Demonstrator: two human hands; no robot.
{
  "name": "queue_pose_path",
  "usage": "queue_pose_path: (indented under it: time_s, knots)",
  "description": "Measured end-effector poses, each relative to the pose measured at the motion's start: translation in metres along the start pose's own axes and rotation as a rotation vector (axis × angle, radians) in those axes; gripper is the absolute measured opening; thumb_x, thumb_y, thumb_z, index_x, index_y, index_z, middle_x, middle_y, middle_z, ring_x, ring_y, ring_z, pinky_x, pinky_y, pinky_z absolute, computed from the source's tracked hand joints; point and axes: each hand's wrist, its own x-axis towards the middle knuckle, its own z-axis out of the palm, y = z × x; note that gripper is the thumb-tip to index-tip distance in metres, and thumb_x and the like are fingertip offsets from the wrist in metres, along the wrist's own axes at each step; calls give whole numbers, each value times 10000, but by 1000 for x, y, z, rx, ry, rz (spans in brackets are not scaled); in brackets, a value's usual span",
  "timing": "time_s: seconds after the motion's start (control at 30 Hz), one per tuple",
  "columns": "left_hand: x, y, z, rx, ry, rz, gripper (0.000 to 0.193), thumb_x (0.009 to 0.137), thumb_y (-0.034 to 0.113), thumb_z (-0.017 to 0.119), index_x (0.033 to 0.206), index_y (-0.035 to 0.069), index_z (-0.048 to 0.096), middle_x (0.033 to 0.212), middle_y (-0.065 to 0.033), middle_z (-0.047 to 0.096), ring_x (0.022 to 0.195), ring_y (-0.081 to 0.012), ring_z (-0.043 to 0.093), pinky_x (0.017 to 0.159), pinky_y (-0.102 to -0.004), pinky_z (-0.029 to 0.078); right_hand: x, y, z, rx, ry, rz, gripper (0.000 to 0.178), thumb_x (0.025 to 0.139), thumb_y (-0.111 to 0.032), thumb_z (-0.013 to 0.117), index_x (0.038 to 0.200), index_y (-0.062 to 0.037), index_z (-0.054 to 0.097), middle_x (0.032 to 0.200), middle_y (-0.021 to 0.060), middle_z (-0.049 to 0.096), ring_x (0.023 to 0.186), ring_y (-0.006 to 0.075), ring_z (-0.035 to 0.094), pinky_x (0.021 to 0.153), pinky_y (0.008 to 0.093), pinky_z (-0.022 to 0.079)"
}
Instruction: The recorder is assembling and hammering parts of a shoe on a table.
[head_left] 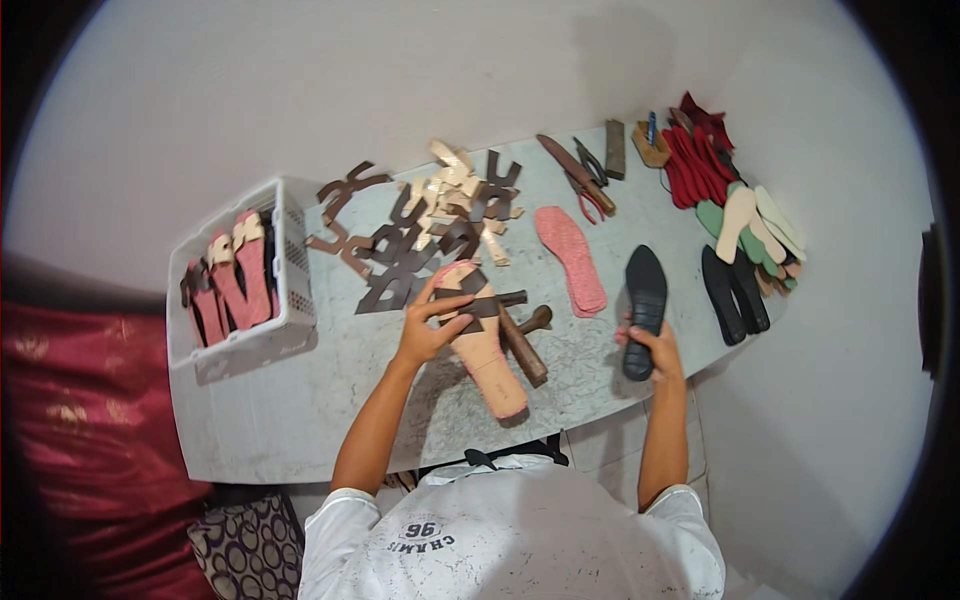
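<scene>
My left hand (432, 328) grips a sandal upper (490, 372): a tan insole board with pink edges, its dark brown strap ends folded across the tan side. In my right hand (661, 352) is a black shoe sole (646, 285), its pointed end away from me; the fingers wrap its lower half. Between the hands a pink insole (573, 262) lies on the table. Just right of the sandal upper, partly behind it, are wooden-handled tools (526, 352), apparently hammers. Beyond my left hand spreads a pile of dark brown straps (400, 248) with cream straps (450, 188) among them.
A white plastic basket (295, 265) of pink sandals stands at the left of the table (270, 420). At the back lie a knife (570, 165), pliers (588, 200) and a grey block (615, 150). Red pieces (695, 165), green and cream insoles (738, 222) and black soles (722, 298) sit at the right.
</scene>
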Motion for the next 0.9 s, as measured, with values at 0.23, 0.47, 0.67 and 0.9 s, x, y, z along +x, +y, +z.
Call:
queue_pose_path:
  time_s: [0.23, 0.47, 0.67, 0.9]
  knots:
    - [-2, 4, 4, -123, 29, -5, 294, 767, 103, 744, 1054, 43, 720, 1435, -185, 405, 1106, -234, 599, 876, -325, 514, -16, 17, 148, 306, -396, -78, 626, 866, -14, 535, 1412, -180, 279, 1116, 192, 552, 746, 243, 611, 638, 374, 549]
    - [-5, 4, 3, -170, 26, 33, 281, 782, 74, 736, 1060, 36, 715, 1456, -206, 364, 1083, -224, 607, 859, -289, 514, -28, 35, 199, 408, -251, 21, 446, 994, -404, 406, 1169, -9, 515, 822, 120, 590, 696, 225, 619, 640, 336, 566]
    - [-5, 0, 7, -298, -6, 20, 289, 789, 51, 730, 1076, 28, 706, 1502, -208, 279, 1104, -209, 592, 874, -283, 507, -50, 41, 216, -141, -102, -125, 464, 965, -346, 481, 1373, -163, 360, 868, 50, 505, 651, 116, 516, 555, 230, 435]
    - [-4, -15, 4, -269, 17, 12, 263, 786, 33, 709, 1041, -31, 695, 1508, -211, 271, 995, -188, 637, 791, -286, 534, -59, 66, 245, -977, 154, -780, 579, 821, -277, 688, 1327, -122, 454, 999, 147, 367, 909, 280, 437, 834, 375, 405]
